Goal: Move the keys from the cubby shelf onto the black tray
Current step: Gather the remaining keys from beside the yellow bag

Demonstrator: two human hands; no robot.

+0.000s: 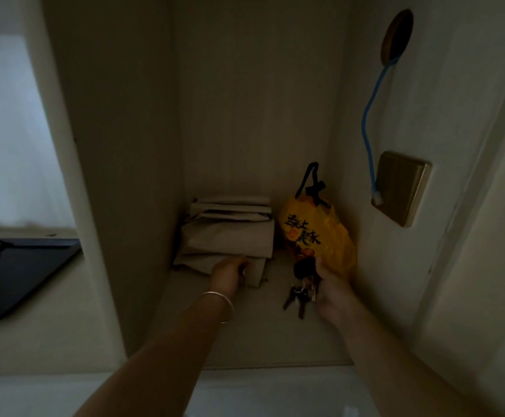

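The key bunch is gripped in the closed right hand, several keys dangling below the fingers over the cubby shelf. The left hand is curled against a paper package. A drop is risked if dangling keys snag the yellow bag behind the fingers; the black tray lies well left.

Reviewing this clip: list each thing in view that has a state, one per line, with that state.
keys: in the cubby, gripped by the right hand, some dangling
right hand: closed on the keys
left hand: resting against the brown paper bags, holding nothing visible
brown paper bags: folded, stacked at the back of the cubby
yellow plastic bag: tied shut, leaning in the right corner
black tray: on the ledge to the left, no keys on it
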